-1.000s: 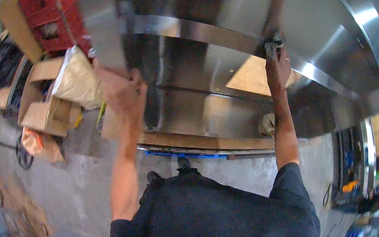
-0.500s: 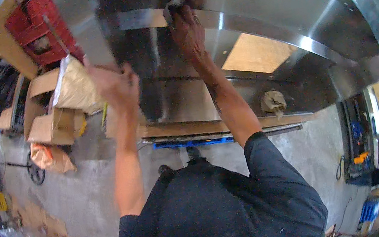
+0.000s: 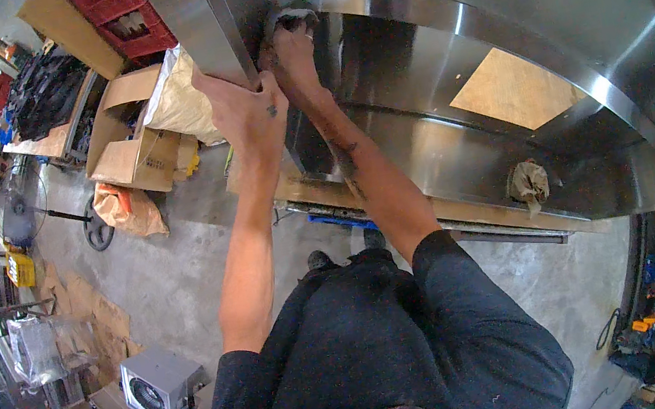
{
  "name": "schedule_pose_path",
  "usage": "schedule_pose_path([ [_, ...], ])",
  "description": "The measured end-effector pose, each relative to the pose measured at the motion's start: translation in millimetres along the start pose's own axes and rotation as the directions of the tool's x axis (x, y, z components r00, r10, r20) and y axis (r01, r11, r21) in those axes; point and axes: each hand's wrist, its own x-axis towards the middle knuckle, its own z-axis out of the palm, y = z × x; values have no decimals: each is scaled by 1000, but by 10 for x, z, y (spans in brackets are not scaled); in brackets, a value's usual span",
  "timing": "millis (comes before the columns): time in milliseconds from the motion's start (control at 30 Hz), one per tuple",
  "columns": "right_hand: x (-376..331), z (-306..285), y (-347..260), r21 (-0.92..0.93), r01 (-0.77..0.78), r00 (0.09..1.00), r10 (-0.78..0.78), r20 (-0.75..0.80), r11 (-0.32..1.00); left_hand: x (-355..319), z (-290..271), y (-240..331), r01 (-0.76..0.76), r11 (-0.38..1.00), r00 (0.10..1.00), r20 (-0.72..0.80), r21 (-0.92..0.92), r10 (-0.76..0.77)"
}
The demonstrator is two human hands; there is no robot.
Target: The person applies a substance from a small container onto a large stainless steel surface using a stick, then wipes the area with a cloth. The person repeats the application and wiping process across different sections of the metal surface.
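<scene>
A large stainless steel shell with curved, shiny walls fills the upper right of the head view. My right hand reaches into its left corner, fingers bent over a grey-white cloth pressed against the metal. Close by on the left, my left hand grips the near end of an upright steel side panel; its thumb lies on the right, and the other fingers are partly hidden. A crumpled tan cloth lies inside the shell near its front edge.
Left of the steel stand an open cardboard box, a paper sack and a red crate. A black wheel and an orange-tan bag rest on the concrete floor. A grey box-shaped unit sits at lower left.
My left hand has come up onto the end of the side panel. My right hand with the cloth has moved left and deeper into the corner. The view has swung left.
</scene>
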Motion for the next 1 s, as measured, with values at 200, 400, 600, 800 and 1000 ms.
schedule_pose_path([
  [200, 182, 165, -30, -106, -72, 996, 65, -64, 992, 12, -31, 68, 222, 970, 973, 92, -102, -213],
  [400, 197, 42, 31, -221, 3, 998, -17, -61, 975, 52, -11, 117, 170, 980, 983, 90, -98, -162],
  [600, -798, -212, -72, -200, 139, 966, -177, -188, 970, 4, -28, -21, 165, 984, 986, 52, -72, -161],
  [800, -1095, -489, 346, -251, -65, 951, -16, -309, 966, 36, -28, 139, 234, 969, 967, 124, -76, -224],
  [1000, -305, -1273, -64, -8, 24, 899, -25, -437, 1000, -136, 214, -847, -137, 912, 985, 155, 388, 82],
])
